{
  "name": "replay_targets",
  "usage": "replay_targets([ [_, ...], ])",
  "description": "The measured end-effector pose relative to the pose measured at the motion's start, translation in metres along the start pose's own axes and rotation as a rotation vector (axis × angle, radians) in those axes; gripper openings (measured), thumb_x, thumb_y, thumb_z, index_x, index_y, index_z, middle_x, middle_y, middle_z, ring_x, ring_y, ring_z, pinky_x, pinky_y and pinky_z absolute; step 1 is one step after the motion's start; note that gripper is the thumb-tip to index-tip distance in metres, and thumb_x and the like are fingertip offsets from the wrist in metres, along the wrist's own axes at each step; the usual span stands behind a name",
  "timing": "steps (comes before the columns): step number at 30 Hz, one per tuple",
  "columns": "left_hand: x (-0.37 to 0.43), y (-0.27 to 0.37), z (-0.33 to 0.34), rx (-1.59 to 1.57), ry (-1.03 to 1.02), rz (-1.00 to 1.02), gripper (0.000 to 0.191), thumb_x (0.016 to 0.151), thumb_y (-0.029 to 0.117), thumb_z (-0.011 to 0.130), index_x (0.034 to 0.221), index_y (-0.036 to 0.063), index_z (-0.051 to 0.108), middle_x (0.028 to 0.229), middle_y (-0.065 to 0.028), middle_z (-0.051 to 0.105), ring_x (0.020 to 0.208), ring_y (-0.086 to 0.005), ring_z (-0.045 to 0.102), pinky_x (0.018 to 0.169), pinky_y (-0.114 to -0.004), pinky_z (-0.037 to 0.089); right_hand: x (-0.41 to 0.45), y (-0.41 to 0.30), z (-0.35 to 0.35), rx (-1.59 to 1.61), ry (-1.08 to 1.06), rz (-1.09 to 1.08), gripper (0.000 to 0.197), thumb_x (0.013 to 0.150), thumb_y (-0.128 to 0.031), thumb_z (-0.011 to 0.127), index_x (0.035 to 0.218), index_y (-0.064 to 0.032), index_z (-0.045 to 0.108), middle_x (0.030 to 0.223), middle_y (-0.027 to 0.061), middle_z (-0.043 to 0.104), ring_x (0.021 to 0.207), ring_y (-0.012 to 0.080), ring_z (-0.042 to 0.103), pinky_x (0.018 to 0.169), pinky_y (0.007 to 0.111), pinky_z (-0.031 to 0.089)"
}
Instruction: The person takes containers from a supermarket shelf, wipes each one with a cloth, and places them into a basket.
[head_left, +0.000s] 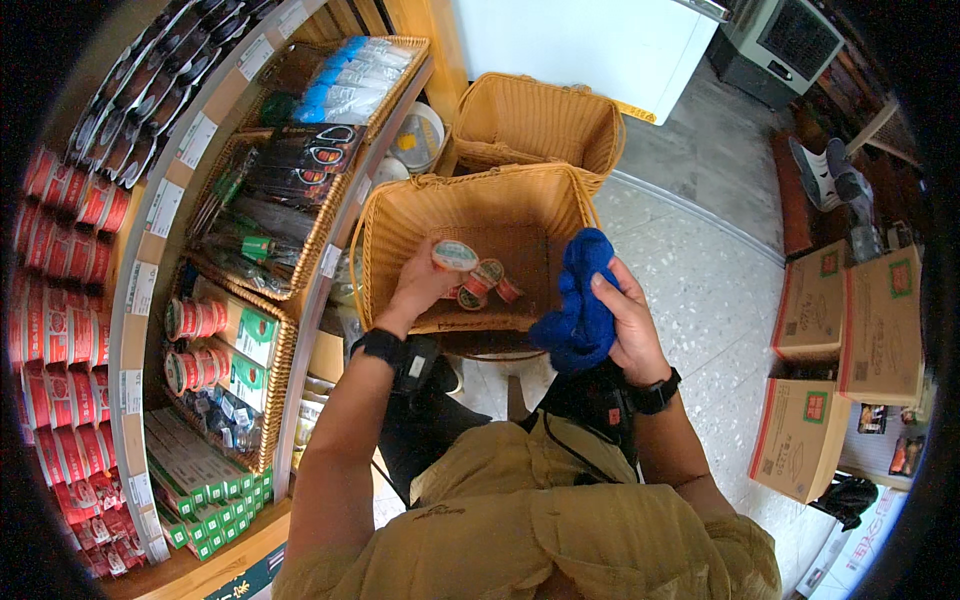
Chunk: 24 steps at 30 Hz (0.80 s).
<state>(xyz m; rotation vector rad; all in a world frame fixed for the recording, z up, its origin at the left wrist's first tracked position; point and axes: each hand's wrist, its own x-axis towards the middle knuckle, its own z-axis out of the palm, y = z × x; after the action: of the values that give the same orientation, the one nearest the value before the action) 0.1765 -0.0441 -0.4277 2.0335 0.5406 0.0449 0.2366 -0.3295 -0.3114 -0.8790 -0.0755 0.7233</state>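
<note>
My left hand reaches into a tan wicker basket and grips a round tub with a pale lid and red side. Below and beside that tub, several more red-sided tubs lie on the basket's bottom. In my right hand is a bunched blue cloth, held at the basket's right edge. Part of the basket's bottom is hidden by my left hand and the tubs.
A second wicker basket stands behind the first. At the left, shelves carry stacked red tubs, green-ended boxes and wicker trays of packaged goods. Cardboard boxes stand at the right on the speckled floor.
</note>
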Motion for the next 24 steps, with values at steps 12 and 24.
replay_targets([
  [12,0.096,-0.031,0.106,0.339,-0.373,-0.068,0.066,0.06,0.031,0.078,0.112,0.0014,0.051,0.108,-0.0216,0.054,0.099,-0.033,0.054,0.079,-0.04,0.047,0.001,-0.017,-0.052,-0.056,0.262,-0.026,0.036,0.088,-0.011,0.049,0.122,-0.0021,0.045,0.111,0.0098,0.057,0.095,0.0188,0.058,0.083,0.032,0.048],
  [24,0.122,-0.084,0.191,0.623,-0.593,0.033,0.027,0.08,0.015,0.057,0.103,0.0009,0.059,0.099,-0.023,0.06,0.087,-0.0343,0.06,0.069,-0.042,0.049,0.015,-0.026,-0.072,-0.025,0.372,0.004,0.047,0.084,-0.016,0.054,0.127,-0.0024,0.041,0.12,0.0109,0.053,0.102,0.0213,0.056,0.087,0.035,0.047],
])
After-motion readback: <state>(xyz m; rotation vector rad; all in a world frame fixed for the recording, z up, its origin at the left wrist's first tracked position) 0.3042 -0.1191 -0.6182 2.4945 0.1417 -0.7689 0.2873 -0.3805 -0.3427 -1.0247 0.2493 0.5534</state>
